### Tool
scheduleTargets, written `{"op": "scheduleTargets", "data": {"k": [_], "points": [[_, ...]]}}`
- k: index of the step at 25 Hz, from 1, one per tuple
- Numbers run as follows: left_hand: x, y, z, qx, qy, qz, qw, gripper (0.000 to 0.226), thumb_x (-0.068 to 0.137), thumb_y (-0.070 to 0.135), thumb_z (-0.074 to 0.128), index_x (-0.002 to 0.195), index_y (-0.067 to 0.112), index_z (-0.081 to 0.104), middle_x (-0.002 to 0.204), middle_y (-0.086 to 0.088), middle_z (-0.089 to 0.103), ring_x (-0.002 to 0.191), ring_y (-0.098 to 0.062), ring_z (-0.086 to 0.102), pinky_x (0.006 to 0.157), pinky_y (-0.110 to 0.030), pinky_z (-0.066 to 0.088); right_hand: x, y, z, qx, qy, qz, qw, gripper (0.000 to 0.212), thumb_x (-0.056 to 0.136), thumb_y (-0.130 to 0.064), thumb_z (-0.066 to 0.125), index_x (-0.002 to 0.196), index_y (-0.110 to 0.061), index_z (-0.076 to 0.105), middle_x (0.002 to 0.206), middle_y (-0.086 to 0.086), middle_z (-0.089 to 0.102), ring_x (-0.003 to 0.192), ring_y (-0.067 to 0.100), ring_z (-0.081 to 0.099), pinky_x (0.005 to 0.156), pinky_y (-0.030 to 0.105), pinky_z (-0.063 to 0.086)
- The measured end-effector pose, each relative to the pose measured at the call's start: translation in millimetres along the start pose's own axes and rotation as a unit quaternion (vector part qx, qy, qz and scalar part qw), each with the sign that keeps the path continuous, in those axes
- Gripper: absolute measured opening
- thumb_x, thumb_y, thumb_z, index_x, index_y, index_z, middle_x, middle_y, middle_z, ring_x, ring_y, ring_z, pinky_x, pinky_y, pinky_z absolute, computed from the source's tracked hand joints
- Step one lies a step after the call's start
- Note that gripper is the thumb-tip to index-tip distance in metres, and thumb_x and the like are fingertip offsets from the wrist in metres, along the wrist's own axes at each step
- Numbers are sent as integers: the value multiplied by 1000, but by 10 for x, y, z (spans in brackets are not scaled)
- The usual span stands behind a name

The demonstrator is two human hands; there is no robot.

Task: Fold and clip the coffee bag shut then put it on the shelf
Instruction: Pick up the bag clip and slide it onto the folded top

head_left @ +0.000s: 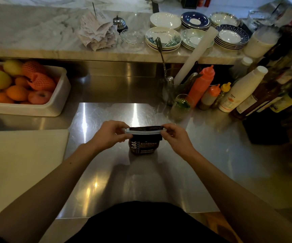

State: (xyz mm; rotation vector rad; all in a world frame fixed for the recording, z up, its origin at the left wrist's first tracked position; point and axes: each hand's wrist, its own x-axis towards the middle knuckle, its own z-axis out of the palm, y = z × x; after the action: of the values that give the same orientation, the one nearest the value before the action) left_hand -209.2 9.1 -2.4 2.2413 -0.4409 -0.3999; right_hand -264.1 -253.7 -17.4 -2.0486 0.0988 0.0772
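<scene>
A dark brown coffee bag (144,146) with white lettering stands upright on the steel counter (141,181). Its top is folded over, and a long white clip (144,131) lies across the fold. My left hand (112,132) pinches the clip's left end. My right hand (174,135) pinches its right end together with the folded bag top. The bag's lower half shows between my two hands.
A white tub of fruit (57,95) sits at the left, with a pale cutting board (19,163) in front of it. Sauce bottles (201,85), a glass (182,106) and dark bottles crowd the right. A marble ledge (36,32) behind carries stacked plates (164,37), receipts and a bell.
</scene>
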Motion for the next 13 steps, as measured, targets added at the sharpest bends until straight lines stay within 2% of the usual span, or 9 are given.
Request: {"op": "scheduleTargets", "data": {"k": [3, 8, 13], "points": [[-50, 64, -2, -92, 33, -9, 995, 20, 80, 23, 75, 95, 11, 73, 71, -3, 72, 63, -12, 70, 63, -22, 53, 28, -103, -61, 20, -3, -1, 1000, 16, 90, -11, 62, 105, -9, 68, 86, 5, 69, 70, -2, 62, 69, 19, 51], [57, 408, -276, -178, 90, 19, 980, 20, 82, 16, 73, 100, 9, 72, 82, -12, 72, 70, -19, 69, 68, -25, 59, 130, -447, -252, 55, 49, -56, 996, 16, 91, -10, 60, 105, -12, 67, 89, 8, 70, 80, 13, 67, 74, 24, 57], [154, 605, -369, -167, 81, 54, 981, 15, 82, 14, 71, 97, 13, 71, 85, -8, 72, 76, -25, 69, 70, -30, 60, 188, -506, -424, 63, 74, -50, 994, 21, 90, -11, 63, 110, -5, 66, 95, 15, 70, 89, 26, 69, 82, 42, 59]]}}
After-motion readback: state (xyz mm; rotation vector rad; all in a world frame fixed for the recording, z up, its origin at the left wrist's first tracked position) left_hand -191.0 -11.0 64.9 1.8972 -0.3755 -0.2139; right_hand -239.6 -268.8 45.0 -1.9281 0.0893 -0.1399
